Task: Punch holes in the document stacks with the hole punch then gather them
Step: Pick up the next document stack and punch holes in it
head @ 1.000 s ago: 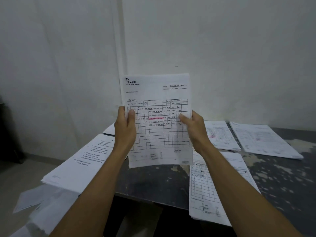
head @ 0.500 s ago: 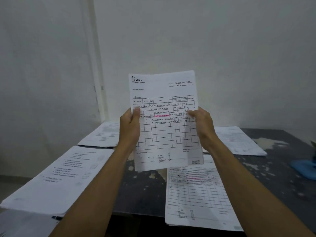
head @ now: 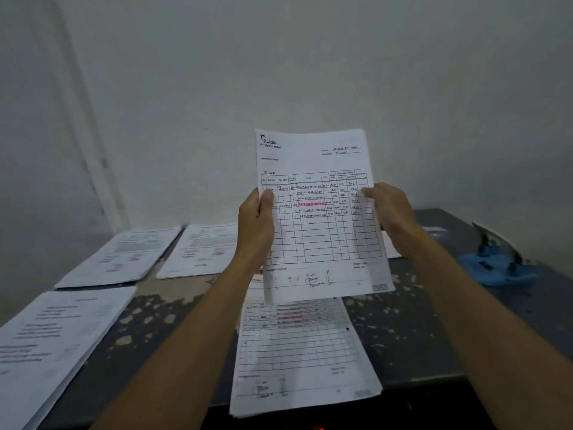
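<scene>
A thin white stack of printed documents [head: 319, 218] is held upright in the middle of the frame, above the dark grey desk with worn, pale patches [head: 403, 330]. Its front sheet carries a black logo and company name at the upper left, handwritten lines at the upper right, a ruled table with handwritten rows, one row marked in pink, and signatures near the bottom edge. The stack is raised clear of the desk and tilted slightly, its lower edge hanging over another white stack of table forms [head: 304, 355] that lies flat at the lower centre of the frame.

The left hand [head: 255, 225] is clamped on the stack's left edge, thumb laid across the front of the sheet and fingers curled behind. The right hand [head: 390, 212] grips the right edge in the same way, thumb on the front. Both forearms are stretched up from the bottom of the frame.

Three further white paper stacks [head: 124, 256] are spread over the left of the desk. A blue object [head: 496, 262], too blurred to identify, rests at the right edge.
</scene>
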Tool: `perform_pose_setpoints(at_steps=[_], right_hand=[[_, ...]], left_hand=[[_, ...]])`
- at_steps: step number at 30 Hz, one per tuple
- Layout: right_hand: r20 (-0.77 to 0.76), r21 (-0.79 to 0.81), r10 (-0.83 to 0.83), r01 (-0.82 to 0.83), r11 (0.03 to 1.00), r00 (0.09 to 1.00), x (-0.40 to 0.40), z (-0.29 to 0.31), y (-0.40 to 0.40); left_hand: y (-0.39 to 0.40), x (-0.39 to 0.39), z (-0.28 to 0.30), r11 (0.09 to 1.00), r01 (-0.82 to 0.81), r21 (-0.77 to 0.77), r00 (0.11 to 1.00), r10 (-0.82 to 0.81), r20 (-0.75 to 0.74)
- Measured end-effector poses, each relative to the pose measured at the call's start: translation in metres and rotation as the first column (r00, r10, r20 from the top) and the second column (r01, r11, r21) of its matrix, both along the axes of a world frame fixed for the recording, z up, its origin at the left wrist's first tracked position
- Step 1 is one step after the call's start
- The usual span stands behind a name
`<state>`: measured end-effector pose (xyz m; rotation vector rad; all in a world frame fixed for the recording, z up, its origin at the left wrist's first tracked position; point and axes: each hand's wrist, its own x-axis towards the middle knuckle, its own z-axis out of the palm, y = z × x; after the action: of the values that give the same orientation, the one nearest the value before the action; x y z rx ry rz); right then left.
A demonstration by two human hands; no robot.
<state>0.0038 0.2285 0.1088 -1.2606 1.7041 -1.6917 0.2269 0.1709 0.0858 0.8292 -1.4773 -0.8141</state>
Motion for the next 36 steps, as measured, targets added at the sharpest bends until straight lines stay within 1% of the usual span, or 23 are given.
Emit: perform_pose_setpoints(at_steps=[2,4,6,8,10,13,16,18,21,24,26,28,32,34,36], right_hand=[[-0.066,0.004,-0.072,0.072,0.997,0.995,-0.023,-0.003,0.002],[-0.144,-0.029,-0.164,0.162,0.986,0.976,-0.046,-0.004,0.007],[-0.245,-0.083,-0.271,0.258,0.963,0.931,-0.069,-0.002,0.012],[-0.373,-0.103,-0.345,0.331,0.938,0.861,-0.094,-0.001,0.018],[-0.474,-0.084,-0.377,0.385,0.919,0.796,-0.118,-0.002,0.022],[-0.569,-0.001,-0.382,0.465,0.886,0.728,-0.155,-0.003,0.027],[-0.630,0.114,-0.314,0.485,0.867,0.710,-0.187,-0.008,0.026],[-0.637,0.185,-0.260,0.471,0.862,0.726,-0.204,-0.013,0.023],[-0.609,0.279,-0.179,0.420,0.864,0.773,-0.229,-0.022,0.017],[-0.516,0.381,-0.119,0.351,0.855,0.849,-0.253,-0.034,0.008],[-0.450,0.460,-0.105,0.331,0.824,0.887,-0.265,-0.043,0.003],[-0.428,0.539,-0.075,0.321,0.779,0.901,-0.272,-0.050,-0.003],[-0.404,0.566,-0.052,0.294,0.770,0.913,-0.283,-0.061,-0.002],[-0.380,0.583,-0.001,0.240,0.776,0.925,-0.283,-0.062,0.002],[-0.320,0.585,0.027,0.175,0.792,0.947,-0.282,-0.061,0.005]], left_hand=[[0.000,-0.020,-0.004,1.000,0.016,0.025,1.000,-0.017,0.022],[-0.002,-0.039,-0.009,0.998,0.036,0.050,0.999,-0.037,0.023],[-0.005,-0.058,-0.015,0.994,0.066,0.089,0.998,-0.067,0.009],[-0.007,-0.077,-0.020,0.987,0.075,0.141,0.996,-0.080,0.029],[-0.012,-0.094,-0.025,0.977,0.098,0.188,0.994,-0.106,0.028],[-0.014,-0.121,-0.034,0.962,0.122,0.243,0.988,-0.140,0.058],[-0.015,-0.148,-0.045,0.940,0.151,0.307,0.982,-0.178,0.063],[-0.016,-0.165,-0.052,0.923,0.159,0.351,0.978,-0.195,0.068],[-0.018,-0.190,-0.060,0.900,0.179,0.398,0.974,-0.219,0.058],[-0.018,-0.215,-0.067,0.884,0.186,0.428,0.967,-0.241,0.078],[-0.019,-0.230,-0.072,0.867,0.199,0.456,0.964,-0.257,0.067],[-0.019,-0.244,-0.077,0.846,0.208,0.490,0.960,-0.272,0.062],[-0.017,-0.268,-0.085,0.817,0.199,0.541,0.959,-0.277,0.065],[-0.017,-0.278,-0.089,0.811,0.188,0.553,0.961,-0.269,0.067],[-0.016,-0.287,-0.092,0.805,0.171,0.568,0.966,-0.250,0.064]])
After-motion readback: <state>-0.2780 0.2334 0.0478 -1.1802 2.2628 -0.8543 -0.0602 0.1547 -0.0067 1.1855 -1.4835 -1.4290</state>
